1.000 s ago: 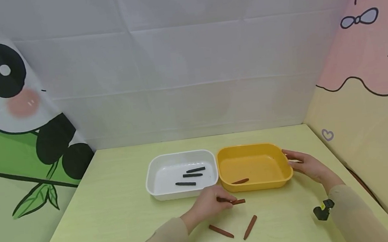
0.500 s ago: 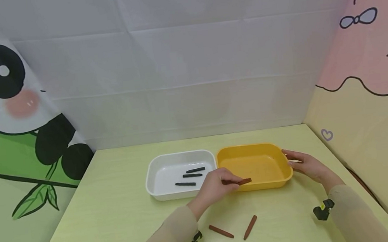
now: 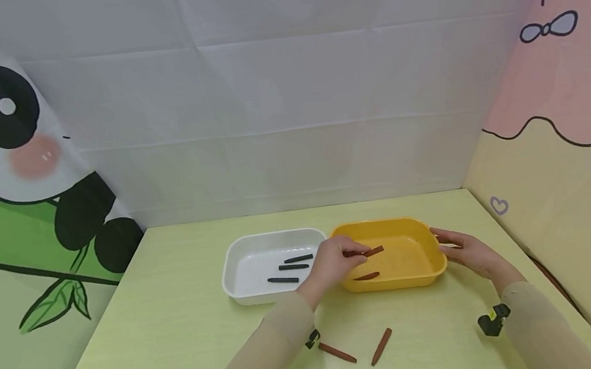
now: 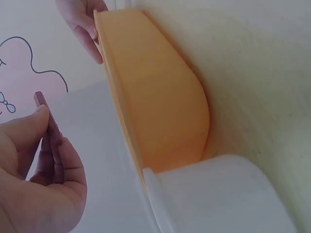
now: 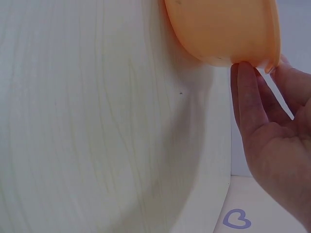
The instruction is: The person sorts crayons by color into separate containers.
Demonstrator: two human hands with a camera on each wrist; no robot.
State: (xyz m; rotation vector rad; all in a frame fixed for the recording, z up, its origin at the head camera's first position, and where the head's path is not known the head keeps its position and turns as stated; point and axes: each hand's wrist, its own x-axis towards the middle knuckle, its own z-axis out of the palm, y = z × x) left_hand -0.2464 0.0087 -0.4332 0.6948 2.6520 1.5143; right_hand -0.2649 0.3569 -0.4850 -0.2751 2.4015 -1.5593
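My left hand point(image 3: 335, 264) pinches a brown crayon point(image 3: 374, 251) between thumb and fingers, above the left part of the yellow tray point(image 3: 412, 281). In the left wrist view the crayon point(image 4: 52, 128) stands clear of the tray's rim, its end poking out past the thumb. Another brown crayon point(image 3: 366, 276) lies inside the yellow tray near its front wall. At that tray's right end, my right hand point(image 3: 473, 256) touches the rim and outer wall with extended fingers; the right wrist view shows the fingertips against the wall point(image 5: 228, 39). Two brown crayons point(image 3: 337, 353) point(image 3: 381, 347) lie on the table in front.
A white tray point(image 3: 242, 300) stands against the yellow tray's left side, with three black crayons point(image 3: 294, 266) inside. Both trays rest on a pale yellow table point(image 3: 180, 314). A white backdrop point(image 3: 294, 167) rises behind, and printed panels flank both sides.
My left hand has carried the brown crayon up and forward, from in front of the trays to over the yellow tray. The right hand stays at the tray's right end.
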